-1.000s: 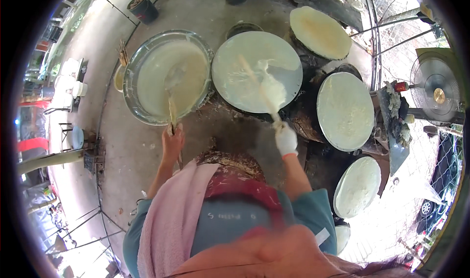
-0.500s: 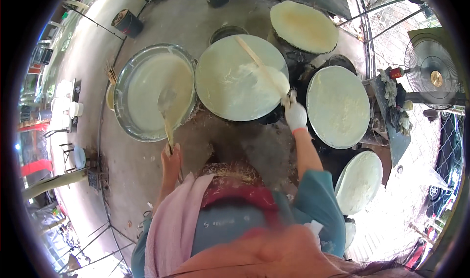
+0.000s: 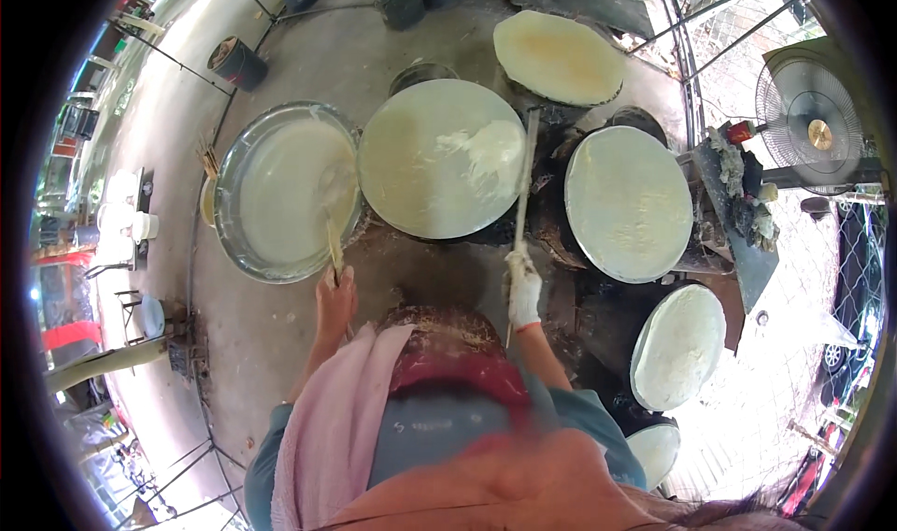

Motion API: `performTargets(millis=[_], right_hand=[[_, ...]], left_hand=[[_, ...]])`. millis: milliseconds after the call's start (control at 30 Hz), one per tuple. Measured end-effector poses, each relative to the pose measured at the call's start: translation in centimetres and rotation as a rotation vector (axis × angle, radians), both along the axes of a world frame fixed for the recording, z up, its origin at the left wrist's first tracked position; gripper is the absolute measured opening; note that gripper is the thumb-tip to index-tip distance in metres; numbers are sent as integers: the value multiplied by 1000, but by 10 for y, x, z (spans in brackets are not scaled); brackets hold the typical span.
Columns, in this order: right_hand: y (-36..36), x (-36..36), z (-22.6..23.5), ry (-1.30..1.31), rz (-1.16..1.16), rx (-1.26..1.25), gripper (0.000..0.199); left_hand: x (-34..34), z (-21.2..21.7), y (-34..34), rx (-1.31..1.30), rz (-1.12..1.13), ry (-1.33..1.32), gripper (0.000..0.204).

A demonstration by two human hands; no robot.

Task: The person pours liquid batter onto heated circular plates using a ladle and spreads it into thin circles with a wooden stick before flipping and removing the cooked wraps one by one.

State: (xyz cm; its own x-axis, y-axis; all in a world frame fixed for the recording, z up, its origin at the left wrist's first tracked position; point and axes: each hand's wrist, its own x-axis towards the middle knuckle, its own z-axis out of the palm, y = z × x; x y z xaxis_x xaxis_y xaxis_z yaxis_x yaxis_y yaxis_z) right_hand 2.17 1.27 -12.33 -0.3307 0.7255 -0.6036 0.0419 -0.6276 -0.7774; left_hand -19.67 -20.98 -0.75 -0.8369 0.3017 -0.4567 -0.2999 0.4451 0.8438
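Note:
My left hand [image 3: 335, 304] is closed round the wooden handle of a ladle [image 3: 334, 243]. The ladle's bowl dips into pale liquid batter in a wide metal basin [image 3: 224, 236], so its shape is blurred. In a white glove, my right hand [image 3: 525, 288] grips a long flat wooden stick [image 3: 527, 171], which points away from me just right of the middle griddle. That large round griddle [image 3: 402, 176] carries a thin pale layer, with a thicker white streaky patch toward its right side. The stick appears apart from the layer.
Several more round pale-coated griddles stand to the right, including one [image 3: 628, 204] beside the stick and another [image 3: 561, 56] at the back. A fan [image 3: 815, 129] stands far right. Dark buckets [image 3: 237, 64] sit at the back left. Thin sticks [image 3: 207, 157] rise beside the basin.
My right hand has drawn back toward me and left, swinging the stick off the middle griddle to its right edge. The ladle bowl has shifted slightly within the batter; my left hand keeps its grip.

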Motion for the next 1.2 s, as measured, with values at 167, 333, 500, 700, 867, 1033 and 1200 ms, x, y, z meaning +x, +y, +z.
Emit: performTargets(millis=[167, 333, 500, 700, 867, 1033, 1200], right_hand=[[22, 5, 36, -50, 210, 16, 21], [47, 11, 33, -60, 261, -18, 28], [4, 22, 14, -64, 227, 81, 41], [-87, -42, -16, -13, -23, 3, 38], [-87, -87, 47, -7, -62, -74, 34], [-109, -109, -63, -55, -188, 16, 34], [-109, -139, 56, 45, 52, -230, 26]], left_hand=[[-23, -13, 54, 83, -201, 17, 21], [-81, -34, 147, 170, -505, 138, 28], [-112, -54, 238, 264, -654, -96, 22], [-103, -61, 217, 230, -839, -319, 15], [-118, -74, 162, 299, -509, -646, 12], [-98, -65, 151, 302, -439, -841, 12], [-148, -84, 149, 800, -475, -1186, 5]])
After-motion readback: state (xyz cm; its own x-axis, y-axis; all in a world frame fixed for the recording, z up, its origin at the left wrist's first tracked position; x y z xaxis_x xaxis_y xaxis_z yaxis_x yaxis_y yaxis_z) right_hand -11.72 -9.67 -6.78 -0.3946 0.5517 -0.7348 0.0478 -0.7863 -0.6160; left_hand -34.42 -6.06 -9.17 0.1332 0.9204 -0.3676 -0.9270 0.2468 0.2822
